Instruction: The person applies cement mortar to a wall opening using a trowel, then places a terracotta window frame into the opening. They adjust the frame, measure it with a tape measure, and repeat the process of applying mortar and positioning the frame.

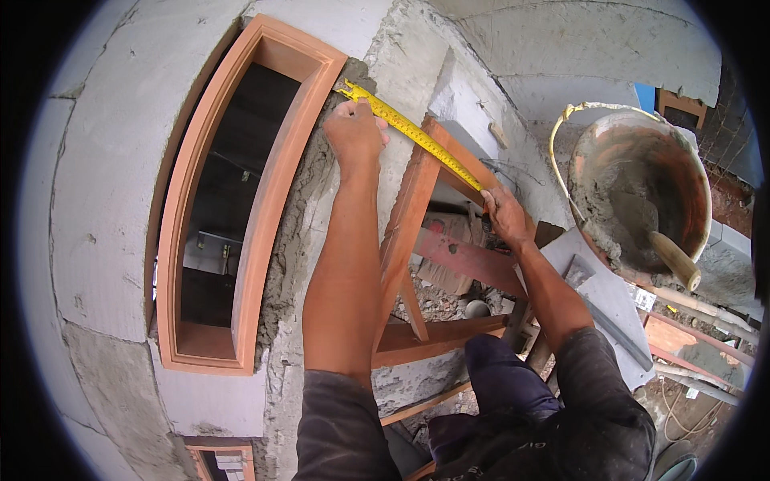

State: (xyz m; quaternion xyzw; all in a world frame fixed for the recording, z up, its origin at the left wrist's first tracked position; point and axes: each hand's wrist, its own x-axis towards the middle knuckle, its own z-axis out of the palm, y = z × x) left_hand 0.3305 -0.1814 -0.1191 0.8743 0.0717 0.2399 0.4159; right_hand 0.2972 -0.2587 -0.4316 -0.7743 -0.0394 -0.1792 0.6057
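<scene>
A yellow tape measure [425, 141] is stretched at a slant between my two hands. My left hand [357, 132] is closed on its blade near the hooked end, beside the upper right corner of a reddish-brown window frame [282, 188] set in the wall. Lower and to the right, my right hand [507, 215] grips the other end of the tape; my fingers hide most of its case. Between the hands the blade crosses above a second wooden frame [405, 232], which surrounds an opening. Rough grey mortar [290, 232] runs along the window frame's right side.
At the right stands a mortar bucket [589, 156] with a pale handle, and a wooden-handled trowel [675, 260] rests in it. Light grey blocks [108, 240] form the wall on the left. Poles [706, 314] lie below the bucket. Rubble [449, 301] shows through the opening.
</scene>
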